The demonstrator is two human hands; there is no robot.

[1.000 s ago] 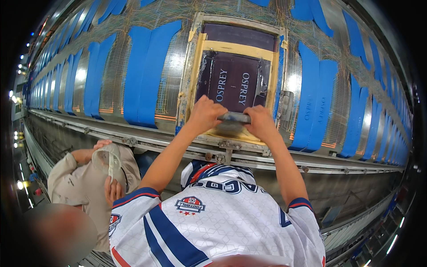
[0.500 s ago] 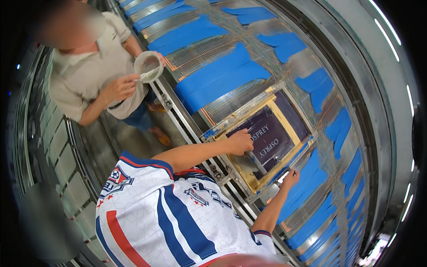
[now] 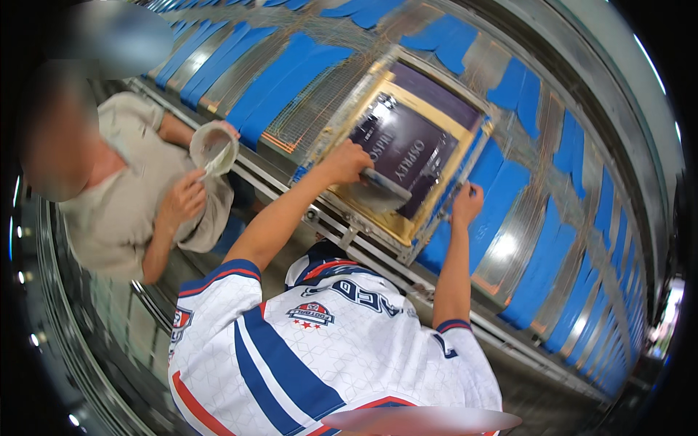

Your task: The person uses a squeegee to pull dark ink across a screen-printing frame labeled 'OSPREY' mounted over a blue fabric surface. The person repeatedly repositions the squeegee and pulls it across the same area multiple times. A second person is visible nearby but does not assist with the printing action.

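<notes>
A screen-printing frame [image 3: 483,128] with yellow tape, dark screen and pale lettering sits on the long table. My left hand [image 3: 349,161] grips a grey squeegee [image 3: 387,187] at its left end, on the lower part of the screen. My right hand [image 3: 464,202] is off the squeegee, beside the frame's right edge, with fingers curled; what is in them, if anything, is too blurred to make out.
The table carries rows of blue fabric pieces [image 3: 290,91] on metal plates, with a rail [image 3: 242,174] along its near edge. A co-worker [image 3: 134,189] stands close on my left, holding a white tub [image 3: 203,142] and a pale stick.
A second ago both my hands gripped the squeegee; my right hand has since left it for the frame's right side. The view has turned, and swung partly back since half a second ago.
</notes>
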